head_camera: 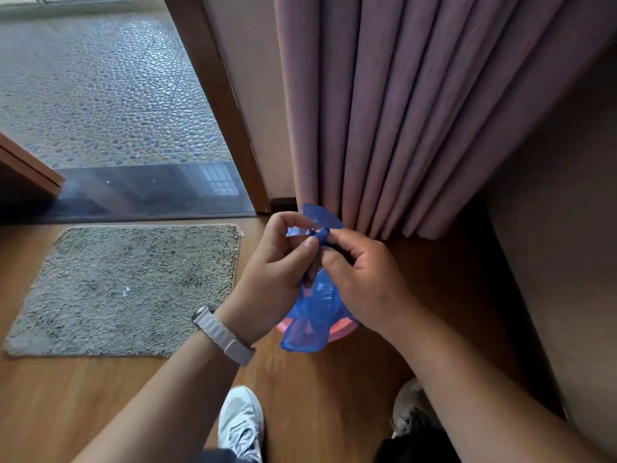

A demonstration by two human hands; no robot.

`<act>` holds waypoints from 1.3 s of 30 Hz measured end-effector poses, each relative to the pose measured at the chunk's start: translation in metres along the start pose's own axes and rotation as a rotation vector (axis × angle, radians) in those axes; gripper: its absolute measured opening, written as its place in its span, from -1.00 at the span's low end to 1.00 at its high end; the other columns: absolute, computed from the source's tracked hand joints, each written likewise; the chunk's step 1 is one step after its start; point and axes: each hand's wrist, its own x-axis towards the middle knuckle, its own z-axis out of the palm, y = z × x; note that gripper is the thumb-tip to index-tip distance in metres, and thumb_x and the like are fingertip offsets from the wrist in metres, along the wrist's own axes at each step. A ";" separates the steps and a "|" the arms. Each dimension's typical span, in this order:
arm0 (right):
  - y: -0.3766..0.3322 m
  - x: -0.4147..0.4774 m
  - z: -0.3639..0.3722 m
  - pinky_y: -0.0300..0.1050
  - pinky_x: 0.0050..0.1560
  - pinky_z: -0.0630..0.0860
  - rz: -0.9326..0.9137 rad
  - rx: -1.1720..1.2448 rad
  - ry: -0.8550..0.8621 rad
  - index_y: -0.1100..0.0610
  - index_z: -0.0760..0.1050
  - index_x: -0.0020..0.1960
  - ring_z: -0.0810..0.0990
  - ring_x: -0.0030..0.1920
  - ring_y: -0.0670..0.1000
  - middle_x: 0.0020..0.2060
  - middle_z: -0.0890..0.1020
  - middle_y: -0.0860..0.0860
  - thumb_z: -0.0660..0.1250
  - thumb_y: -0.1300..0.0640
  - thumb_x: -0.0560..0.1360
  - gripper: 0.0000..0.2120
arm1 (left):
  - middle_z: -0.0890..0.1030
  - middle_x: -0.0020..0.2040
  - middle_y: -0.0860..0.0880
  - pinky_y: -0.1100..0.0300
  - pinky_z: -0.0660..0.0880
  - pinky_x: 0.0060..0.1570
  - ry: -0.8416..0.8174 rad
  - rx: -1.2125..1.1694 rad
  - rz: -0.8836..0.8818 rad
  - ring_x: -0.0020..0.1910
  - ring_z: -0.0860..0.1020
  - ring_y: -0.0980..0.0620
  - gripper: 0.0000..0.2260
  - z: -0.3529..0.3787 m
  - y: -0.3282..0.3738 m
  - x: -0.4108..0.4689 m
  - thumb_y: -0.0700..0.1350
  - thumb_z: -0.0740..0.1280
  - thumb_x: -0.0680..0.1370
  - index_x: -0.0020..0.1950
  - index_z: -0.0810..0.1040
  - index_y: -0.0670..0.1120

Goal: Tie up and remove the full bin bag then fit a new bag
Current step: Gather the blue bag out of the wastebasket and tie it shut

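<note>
The mauve curtain (417,111) fills the upper right, hanging in deep folds down to the wooden floor (100,396) I stand on. To the left an open doorway shows a pebbled floor (100,95) beyond a dark glossy threshold (150,192), with the brown door frame (220,105) slanting between it and the curtain. A shaggy grey mat (127,289) lies just inside the threshold, well to the left of my hands.

The blue bin bag (315,315) rises from the pink bin (340,330), which sits on the floor at the curtain's foot. My hands and the bag's loose plastic cover most of the bin, so only a strip of rim shows.

My left hand (277,275) pinches a flap of the bag between thumb and forefinger; my right hand (364,279) curls its fingers round the twisted neck. Between them sits a small tight knot (317,233).

My pale shoes (240,422) show below, and a light watch strap (223,335) circles my left wrist.
</note>
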 end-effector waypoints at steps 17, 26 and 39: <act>-0.011 -0.005 0.006 0.11 -0.26 0.50 -0.021 0.049 0.091 0.30 0.58 -0.17 0.54 -0.30 0.16 -0.37 0.56 0.19 0.23 0.15 0.56 -0.73 | 0.65 -0.17 -0.20 0.10 0.60 -0.18 -0.053 -0.263 -0.205 -0.22 0.63 -0.08 -0.89 -0.020 -0.007 0.001 -0.21 0.36 0.46 -0.06 0.63 -0.20; -0.003 -0.002 0.011 -0.32 -0.47 0.41 0.085 0.114 0.222 0.10 0.45 -0.17 0.49 -0.49 -0.18 -0.43 0.54 -0.07 0.20 0.22 0.61 -0.81 | 0.55 -0.25 -0.14 0.04 0.42 -0.17 0.146 -0.090 -0.038 -0.24 0.46 -0.10 -0.91 -0.011 -0.011 0.002 -0.15 0.30 0.50 -0.20 0.56 -0.07; 0.004 0.008 -0.004 -0.18 -0.44 0.35 0.171 0.051 0.280 0.04 0.40 -0.28 0.39 -0.46 -0.12 -0.50 0.45 -0.13 0.17 0.17 0.54 -0.78 | 0.58 -0.36 -0.08 0.18 0.52 -0.24 0.332 -0.086 0.113 -0.36 0.55 0.01 -0.85 -0.013 -0.008 0.004 -0.22 0.18 0.64 -0.10 0.48 -0.12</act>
